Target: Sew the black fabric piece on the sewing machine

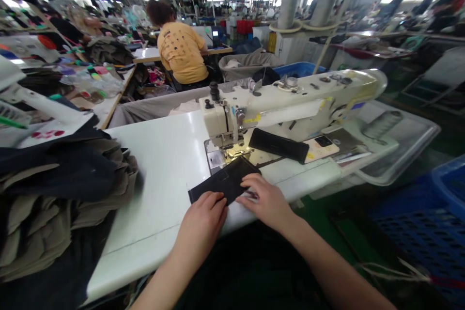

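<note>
Glossy white tabletop point(163, 169) noted in a large workshop lit by ceiling strips. Beyond the fingers, a co-worker in a yellow printed T-shirt point(181, 53) is seen from behind, seated.

A flat, rectangular black fabric piece point(218, 183) is located directly at the fingertips; its far edge is set at the shiny metal presser foot area point(236, 153) of a cream-coloured sewing machine point(290, 101). Exact contact under the foot cannot be made out.

Near edge of the piece is covered by the bare left hand point(203, 215), its fingers laid close together on top; whether the edge is pinched by the hidden thumb cannot be told. Right end is touched by the bare right hand point(269, 198), fingers bent, thumb set below them. Something small and dark is seen between; whether it is gripped cannot be told.

Ahead and right of the right fingers, a second black oblong piece point(278, 145) is rested against a pale phone with a black camera block point(323, 147). Well left of the left fingers, navy and brown cloth point(65, 189) is heaped. Right of the right fingers, a blue perforated plastic basket point(417, 225) is recorded.
</note>
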Demonstrator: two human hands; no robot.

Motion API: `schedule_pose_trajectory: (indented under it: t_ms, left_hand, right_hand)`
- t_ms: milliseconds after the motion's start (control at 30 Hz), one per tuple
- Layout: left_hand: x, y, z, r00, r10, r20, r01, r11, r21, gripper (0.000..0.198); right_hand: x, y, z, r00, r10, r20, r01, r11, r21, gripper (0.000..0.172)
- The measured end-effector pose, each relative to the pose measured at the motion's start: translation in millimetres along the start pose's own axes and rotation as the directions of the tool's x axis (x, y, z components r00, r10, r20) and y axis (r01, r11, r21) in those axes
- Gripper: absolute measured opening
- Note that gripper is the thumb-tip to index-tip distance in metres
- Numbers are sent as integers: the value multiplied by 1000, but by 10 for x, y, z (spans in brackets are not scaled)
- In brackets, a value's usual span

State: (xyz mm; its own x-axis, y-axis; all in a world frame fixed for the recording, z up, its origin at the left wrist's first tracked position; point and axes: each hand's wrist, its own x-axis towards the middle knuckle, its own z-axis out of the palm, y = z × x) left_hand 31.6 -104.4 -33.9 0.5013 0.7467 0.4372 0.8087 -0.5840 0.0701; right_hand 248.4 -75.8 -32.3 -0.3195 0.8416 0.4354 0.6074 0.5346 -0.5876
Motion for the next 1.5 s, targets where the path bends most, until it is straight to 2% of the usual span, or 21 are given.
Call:
schedule_pose_trajectory:
  t_ms: [100,267,333,433,500,567,667,767,867,933,1033,1100,1167,1233,1267,1367,1500]
  left_hand:
    - [20,1,7,999,38,0,-38,998,40,21]
    - [71,23,14,999,12,35,-15,997,81,18]
    - [96,10,-7,999,-7,41,6,1000,21,18]
    - [128,-44,-97,994,-88,58,99,970,-222,13]
    - [146,-82,-192,973,-207,104,232,888,-397,9]
    - [168,-108,-299,928,-326,179,371,774,-513,11]
    - [216,-130,-450,868,-416,271,483,585,-651,18]
    - [262,-146,-556,808,-450,381,547,329,-770,27]
    - [281,-167,-576,734,-463,496,606,118,-787,36]
    - [281,-186,-536,725,-443,528,613,65,-787,40]
    - [274,-218,-437,744,-370,557,615,53,-787,40]
    - [269,-230,-374,730,-361,581,636,46,-771,38]
    - [267,-227,-325,701,-384,601,657,21,-754,35]
    - [270,-209,-293,684,-397,612,661,-19,-750,33]
    - [274,-196,-281,680,-398,616,658,-40,-752,33]
    - [294,-150,-261,668,-387,636,648,-119,-753,38]
    - [315,-107,-243,656,-342,673,633,-236,-738,46]
  right_hand:
    - [-8,-52,73,996,-2,92,6,999,-37,37]
    - [-1,-46,62,990,18,137,-7,996,-84,34]
    - [11,-9,10,991,16,131,-5,996,-84,37]
    - [27,74,-122,992,11,128,-3,998,-68,43]
    - [34,127,-229,991,13,130,-10,1000,-27,38]
    - [42,159,-328,990,37,133,-43,998,43,26]
    - [66,149,-445,984,145,106,-164,965,203,15]
    - [110,98,-521,963,261,69,-268,890,369,32]
    - [161,72,-538,949,314,36,-299,857,419,40]
    - [184,90,-512,938,347,14,-322,853,410,42]
    - [185,157,-438,930,366,35,-351,853,386,41]
    - [169,197,-372,933,360,17,-345,875,339,39]
    - [148,200,-299,932,336,-137,-296,922,250,36]
    - [127,154,-222,919,232,-318,-198,971,135,31]
    - [118,116,-182,922,155,-356,-132,987,87,26]
    - [104,-11,-67,962,-47,-270,57,998,29,16]
    - [120,-92,42,975,-142,-170,144,990,-1,15]
